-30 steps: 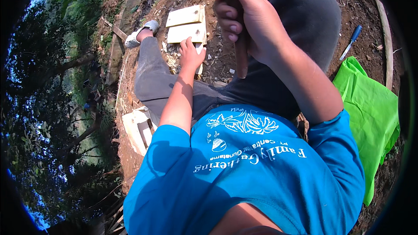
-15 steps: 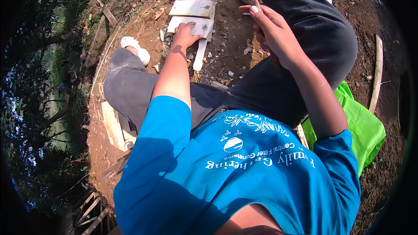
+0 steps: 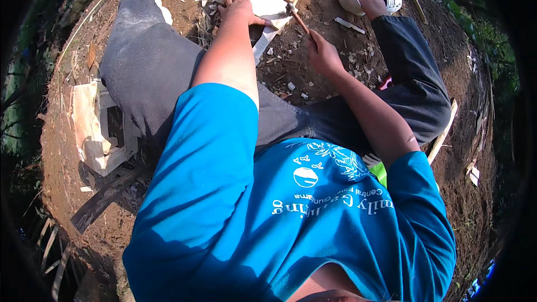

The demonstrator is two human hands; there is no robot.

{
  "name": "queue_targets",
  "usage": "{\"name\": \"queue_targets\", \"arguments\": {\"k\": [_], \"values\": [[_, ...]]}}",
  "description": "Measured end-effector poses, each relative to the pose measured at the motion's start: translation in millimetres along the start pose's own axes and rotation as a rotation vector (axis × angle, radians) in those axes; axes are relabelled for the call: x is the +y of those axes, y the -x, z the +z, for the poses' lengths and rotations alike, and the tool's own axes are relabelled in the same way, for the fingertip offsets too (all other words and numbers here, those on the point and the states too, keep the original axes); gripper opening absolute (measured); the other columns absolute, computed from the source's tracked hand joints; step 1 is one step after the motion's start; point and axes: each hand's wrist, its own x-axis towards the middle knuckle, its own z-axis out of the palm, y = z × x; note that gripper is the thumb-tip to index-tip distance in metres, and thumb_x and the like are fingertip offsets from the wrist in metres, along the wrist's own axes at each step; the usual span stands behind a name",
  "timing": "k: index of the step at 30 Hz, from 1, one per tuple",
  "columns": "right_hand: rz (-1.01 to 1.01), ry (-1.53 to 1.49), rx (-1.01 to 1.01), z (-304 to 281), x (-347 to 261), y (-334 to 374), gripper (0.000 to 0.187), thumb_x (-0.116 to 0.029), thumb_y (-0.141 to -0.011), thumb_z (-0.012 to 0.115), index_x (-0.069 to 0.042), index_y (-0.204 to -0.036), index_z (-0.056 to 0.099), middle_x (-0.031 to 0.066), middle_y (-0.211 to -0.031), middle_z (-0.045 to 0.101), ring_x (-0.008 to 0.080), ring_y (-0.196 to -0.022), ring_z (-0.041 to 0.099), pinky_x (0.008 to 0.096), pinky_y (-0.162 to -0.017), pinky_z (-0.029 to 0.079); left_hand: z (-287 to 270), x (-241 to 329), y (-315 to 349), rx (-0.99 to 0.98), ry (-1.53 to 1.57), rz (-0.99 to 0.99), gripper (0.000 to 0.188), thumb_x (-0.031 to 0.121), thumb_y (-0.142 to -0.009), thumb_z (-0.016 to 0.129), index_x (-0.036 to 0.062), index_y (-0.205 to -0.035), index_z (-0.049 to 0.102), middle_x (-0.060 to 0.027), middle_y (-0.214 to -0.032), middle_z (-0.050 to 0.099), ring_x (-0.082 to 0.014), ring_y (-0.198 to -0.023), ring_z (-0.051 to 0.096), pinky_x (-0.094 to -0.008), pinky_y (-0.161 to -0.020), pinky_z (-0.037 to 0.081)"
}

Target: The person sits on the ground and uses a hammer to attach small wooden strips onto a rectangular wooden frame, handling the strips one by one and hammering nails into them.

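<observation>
Resting under left hand (image 3: 239,6): wooden board (image 3: 263,1).

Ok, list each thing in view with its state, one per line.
left hand: pressed flat on the pale board, fingers spread
right hand: closed on the hammer handle
hammer: head down at the board's edge
pale board: lying on the dirt under a second plank
wooden frame: lying on the ground, untouched
</observation>
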Motion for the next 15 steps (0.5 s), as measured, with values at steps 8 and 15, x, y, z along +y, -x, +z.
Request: {"name": "queue_targets", "arguments": {"k": [8, 15], "values": [[-0.308, -0.52, 0.271, -54.2, -83.9, -12.1, 0.043, -0.017, -0.11, 0.052, -0.005, -0.151, 0.047, -0.0061, -0.084, 0.052, 0.0028, -0.071, 0.046, 0.0211, -0.06, 0.038, 13.7, -18.0, 18.7, 0.147, -0.026, -0.038, 0.145, 0.087, -0.063, 0.073, 0.0167, -0.167, 0.0, -0.0111, -0.174, -0.001, -0.0378, -0.159, 0.003, -0.0631, -0.124, 0.021], [-0.035, -0.22, 0.135, 4.3, -17.3, -25.1, 0.047, -0.026, -0.102, 0.062, -0.004, -0.143, 0.058, 0.0112, -0.104, 0.075, 0.0108, -0.09, 0.065, 0.0293, -0.082, 0.052, 21.2, 12.7, 76.5, 0.024, 0.187, -0.181, 0.116, 0.085, -0.078, 0.06, 0.0054, -0.158, 0.031, -0.0183, -0.16, 0.04, -0.0355, -0.142, 0.048, -0.0507, -0.109, 0.047]]}}
